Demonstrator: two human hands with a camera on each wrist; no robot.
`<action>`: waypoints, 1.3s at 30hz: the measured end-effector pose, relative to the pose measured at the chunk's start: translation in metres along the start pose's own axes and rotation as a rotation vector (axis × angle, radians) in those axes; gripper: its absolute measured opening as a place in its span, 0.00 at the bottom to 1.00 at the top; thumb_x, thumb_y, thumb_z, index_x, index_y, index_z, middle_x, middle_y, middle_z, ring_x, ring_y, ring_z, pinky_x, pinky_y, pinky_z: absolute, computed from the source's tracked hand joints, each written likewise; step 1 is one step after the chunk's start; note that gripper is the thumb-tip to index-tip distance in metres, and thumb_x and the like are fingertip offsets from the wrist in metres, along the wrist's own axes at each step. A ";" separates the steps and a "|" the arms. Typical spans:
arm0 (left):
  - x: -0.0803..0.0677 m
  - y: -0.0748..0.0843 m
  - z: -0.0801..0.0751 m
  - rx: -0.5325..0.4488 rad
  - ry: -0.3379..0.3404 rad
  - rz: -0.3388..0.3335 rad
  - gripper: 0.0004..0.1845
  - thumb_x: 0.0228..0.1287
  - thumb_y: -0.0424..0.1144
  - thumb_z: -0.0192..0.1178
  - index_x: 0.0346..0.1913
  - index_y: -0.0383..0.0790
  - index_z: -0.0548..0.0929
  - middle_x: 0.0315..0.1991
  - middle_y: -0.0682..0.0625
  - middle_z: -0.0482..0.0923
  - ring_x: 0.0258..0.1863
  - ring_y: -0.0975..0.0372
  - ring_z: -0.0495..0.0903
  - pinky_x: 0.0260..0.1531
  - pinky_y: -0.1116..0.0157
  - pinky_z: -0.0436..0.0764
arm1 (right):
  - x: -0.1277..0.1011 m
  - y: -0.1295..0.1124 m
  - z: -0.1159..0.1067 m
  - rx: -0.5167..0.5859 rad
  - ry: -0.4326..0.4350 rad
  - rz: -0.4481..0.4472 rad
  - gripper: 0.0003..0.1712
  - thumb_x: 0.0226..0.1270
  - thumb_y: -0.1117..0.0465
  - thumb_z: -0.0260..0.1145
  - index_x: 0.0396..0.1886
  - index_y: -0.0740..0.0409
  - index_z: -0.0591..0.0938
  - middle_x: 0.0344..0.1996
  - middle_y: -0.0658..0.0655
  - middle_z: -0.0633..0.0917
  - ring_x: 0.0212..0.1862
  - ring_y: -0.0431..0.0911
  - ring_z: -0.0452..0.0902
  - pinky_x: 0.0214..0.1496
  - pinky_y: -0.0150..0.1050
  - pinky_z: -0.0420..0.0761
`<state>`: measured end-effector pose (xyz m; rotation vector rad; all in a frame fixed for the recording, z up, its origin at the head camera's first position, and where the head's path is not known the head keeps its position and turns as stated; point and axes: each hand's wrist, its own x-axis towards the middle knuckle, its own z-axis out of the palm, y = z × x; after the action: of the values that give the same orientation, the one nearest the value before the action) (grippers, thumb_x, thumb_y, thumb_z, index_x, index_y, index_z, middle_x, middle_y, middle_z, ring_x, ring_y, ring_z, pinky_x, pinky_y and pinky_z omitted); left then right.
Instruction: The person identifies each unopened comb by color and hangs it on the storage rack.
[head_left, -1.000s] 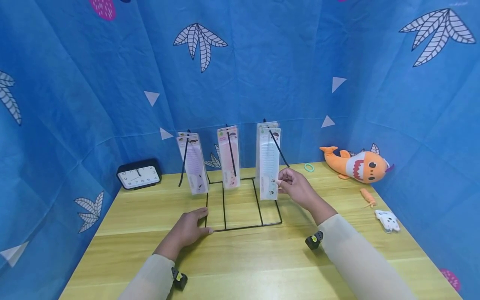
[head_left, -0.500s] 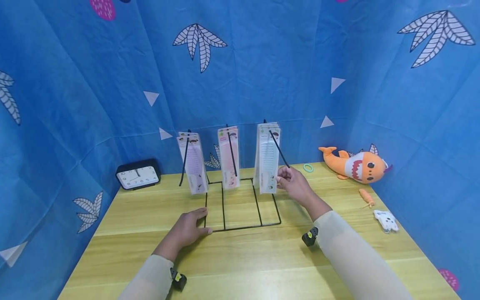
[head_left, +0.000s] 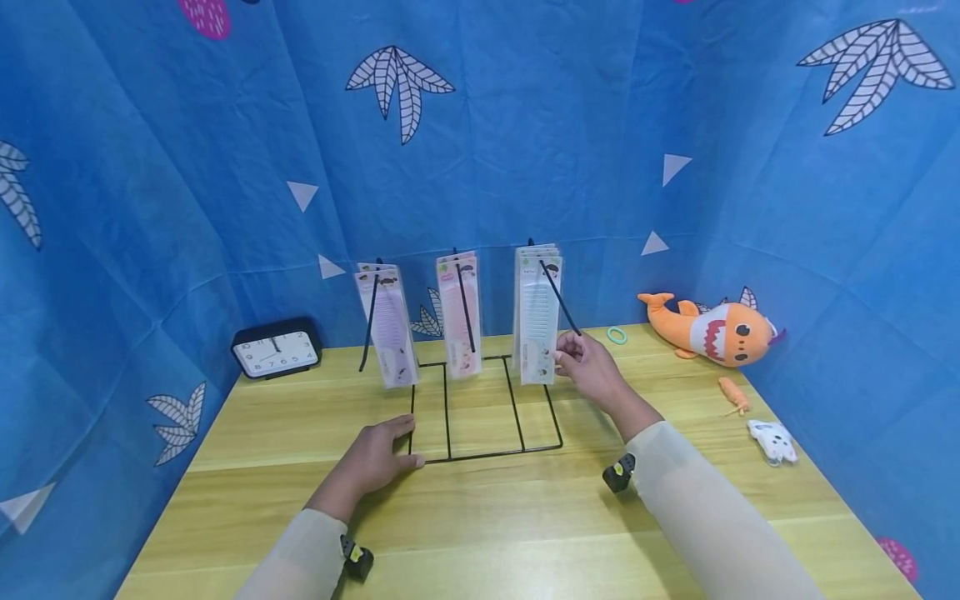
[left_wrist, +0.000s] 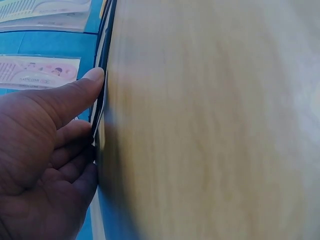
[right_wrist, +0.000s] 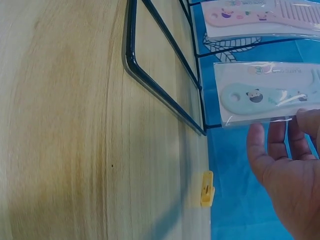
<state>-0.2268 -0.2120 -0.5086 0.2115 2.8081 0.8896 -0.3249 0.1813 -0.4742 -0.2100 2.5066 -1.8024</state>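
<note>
A packaged pale green comb (head_left: 538, 312) hangs at the front of the right-hand stack on a black wire display rack (head_left: 486, 455). My right hand (head_left: 592, 375) pinches its lower right edge; in the right wrist view the thumb (right_wrist: 306, 120) overlaps the clear wrapper and the other fingers sit along the same edge. My left hand (head_left: 375, 458) rests at the front left corner of the rack's base, thumb and fingers spread and touching the wire. Packaged pink combs (head_left: 459, 312) hang on the middle hook, packaged purple combs (head_left: 387, 325) on the left one.
A black alarm clock (head_left: 277, 348) stands at the back left of the wooden table (head_left: 480, 533). Toward the right lie an orange plush shark (head_left: 708, 331), a green ring (head_left: 617, 335), a small orange item (head_left: 735, 394) and a white bear-faced item (head_left: 774, 442). Blue curtains surround the table.
The front pale green comb's lower end has swung back against its stack, my right hand moving slightly with it. My left hand keeps its place at the rack corner.
</note>
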 end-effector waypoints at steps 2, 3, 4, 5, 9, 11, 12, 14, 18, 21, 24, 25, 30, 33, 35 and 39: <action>0.000 0.000 0.000 0.001 0.001 0.000 0.38 0.70 0.45 0.77 0.78 0.37 0.76 0.82 0.46 0.70 0.84 0.43 0.65 0.84 0.42 0.67 | 0.000 0.000 0.000 -0.001 0.000 0.000 0.07 0.87 0.63 0.59 0.53 0.63 0.78 0.51 0.64 0.81 0.59 0.57 0.84 0.68 0.64 0.87; 0.000 0.000 0.000 0.000 0.000 -0.001 0.38 0.70 0.44 0.77 0.78 0.37 0.76 0.82 0.47 0.70 0.84 0.43 0.65 0.84 0.42 0.67 | 0.000 0.000 0.001 0.003 0.001 0.000 0.07 0.87 0.63 0.59 0.53 0.64 0.77 0.51 0.64 0.81 0.59 0.58 0.84 0.68 0.64 0.87; 0.000 0.000 0.000 0.001 0.001 -0.001 0.38 0.70 0.44 0.77 0.78 0.37 0.76 0.82 0.47 0.70 0.84 0.43 0.65 0.84 0.42 0.67 | 0.000 0.000 0.001 0.004 0.002 -0.001 0.07 0.87 0.63 0.59 0.53 0.64 0.77 0.51 0.64 0.81 0.59 0.59 0.84 0.68 0.64 0.87; 0.000 0.000 0.000 0.002 0.002 -0.002 0.38 0.70 0.44 0.77 0.78 0.37 0.76 0.82 0.47 0.70 0.84 0.43 0.65 0.84 0.42 0.67 | 0.000 0.000 0.001 0.003 0.000 -0.004 0.07 0.87 0.63 0.59 0.53 0.64 0.77 0.51 0.65 0.81 0.59 0.60 0.84 0.68 0.63 0.87; 0.000 -0.001 0.000 0.007 0.001 0.003 0.38 0.70 0.45 0.77 0.78 0.37 0.76 0.82 0.47 0.71 0.83 0.43 0.66 0.84 0.42 0.67 | -0.001 -0.001 0.002 0.003 -0.002 -0.002 0.08 0.88 0.63 0.58 0.54 0.65 0.77 0.53 0.66 0.81 0.63 0.64 0.82 0.69 0.63 0.87; 0.001 -0.001 0.000 0.006 0.000 0.005 0.38 0.70 0.45 0.77 0.78 0.36 0.76 0.82 0.47 0.71 0.83 0.43 0.66 0.83 0.42 0.67 | -0.001 -0.001 0.002 -0.007 -0.003 0.002 0.09 0.88 0.62 0.58 0.55 0.65 0.77 0.54 0.66 0.81 0.64 0.64 0.82 0.69 0.62 0.87; 0.001 -0.001 0.000 0.005 -0.001 0.007 0.38 0.70 0.45 0.77 0.78 0.36 0.76 0.82 0.47 0.71 0.83 0.43 0.66 0.83 0.42 0.68 | -0.001 -0.001 0.001 -0.011 -0.002 0.005 0.10 0.88 0.61 0.58 0.55 0.64 0.77 0.54 0.65 0.81 0.64 0.63 0.82 0.69 0.62 0.87; 0.001 -0.001 0.001 0.005 -0.002 0.009 0.38 0.70 0.45 0.77 0.78 0.36 0.76 0.82 0.47 0.72 0.83 0.44 0.66 0.83 0.43 0.68 | -0.001 -0.001 0.001 -0.020 0.000 0.006 0.10 0.88 0.60 0.58 0.56 0.64 0.77 0.55 0.66 0.81 0.63 0.62 0.82 0.69 0.62 0.87; 0.001 -0.002 0.001 -0.001 0.000 0.011 0.38 0.70 0.45 0.77 0.78 0.36 0.76 0.81 0.46 0.72 0.83 0.44 0.66 0.83 0.43 0.68 | -0.001 -0.001 0.001 -0.032 -0.002 0.000 0.11 0.88 0.60 0.58 0.57 0.64 0.77 0.56 0.66 0.82 0.63 0.59 0.83 0.69 0.61 0.87; 0.001 -0.003 0.001 -0.010 0.002 0.010 0.38 0.70 0.45 0.77 0.78 0.36 0.76 0.82 0.47 0.71 0.83 0.44 0.66 0.84 0.42 0.67 | -0.002 -0.001 0.001 -0.016 -0.005 -0.001 0.12 0.88 0.61 0.58 0.58 0.66 0.76 0.56 0.67 0.81 0.63 0.60 0.82 0.69 0.63 0.86; 0.001 -0.003 0.001 -0.012 0.004 0.005 0.38 0.70 0.45 0.77 0.78 0.36 0.76 0.82 0.47 0.71 0.83 0.43 0.66 0.84 0.42 0.67 | -0.002 -0.002 0.001 -0.002 -0.002 0.001 0.13 0.88 0.62 0.57 0.60 0.68 0.75 0.55 0.66 0.80 0.63 0.62 0.81 0.69 0.62 0.87; 0.001 -0.003 0.001 -0.010 0.004 0.006 0.38 0.70 0.45 0.77 0.78 0.36 0.76 0.82 0.47 0.71 0.83 0.43 0.66 0.84 0.42 0.67 | -0.002 -0.002 0.001 0.002 0.000 0.003 0.13 0.88 0.63 0.58 0.60 0.68 0.75 0.55 0.66 0.80 0.63 0.62 0.81 0.68 0.61 0.88; 0.000 0.000 0.000 -0.001 0.002 -0.003 0.38 0.70 0.45 0.77 0.78 0.37 0.76 0.82 0.47 0.71 0.83 0.43 0.66 0.84 0.42 0.67 | -0.003 -0.001 -0.001 -0.001 0.007 0.011 0.13 0.88 0.62 0.58 0.61 0.65 0.75 0.55 0.65 0.80 0.64 0.63 0.80 0.66 0.53 0.90; 0.000 0.000 0.000 -0.003 -0.001 -0.006 0.38 0.70 0.45 0.77 0.78 0.37 0.76 0.82 0.47 0.70 0.83 0.43 0.65 0.84 0.42 0.67 | -0.003 0.000 -0.003 -0.001 0.006 0.018 0.13 0.89 0.60 0.58 0.62 0.64 0.75 0.57 0.65 0.80 0.64 0.61 0.80 0.66 0.51 0.90; 0.000 0.000 0.000 -0.001 0.000 -0.005 0.38 0.70 0.45 0.77 0.78 0.36 0.76 0.82 0.47 0.70 0.83 0.43 0.65 0.84 0.41 0.67 | -0.004 0.001 -0.005 -0.006 0.007 0.022 0.14 0.89 0.60 0.57 0.62 0.64 0.74 0.58 0.65 0.80 0.64 0.61 0.80 0.67 0.50 0.90; 0.001 -0.002 0.000 0.008 0.001 -0.001 0.38 0.70 0.46 0.77 0.78 0.37 0.76 0.82 0.47 0.71 0.83 0.42 0.65 0.83 0.41 0.67 | -0.007 0.005 -0.007 -0.023 0.017 0.021 0.13 0.89 0.61 0.57 0.62 0.65 0.75 0.60 0.68 0.81 0.62 0.58 0.80 0.67 0.53 0.89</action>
<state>-0.2276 -0.2133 -0.5094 0.2108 2.8125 0.8783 -0.3196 0.1899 -0.4770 -0.1690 2.5319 -1.7758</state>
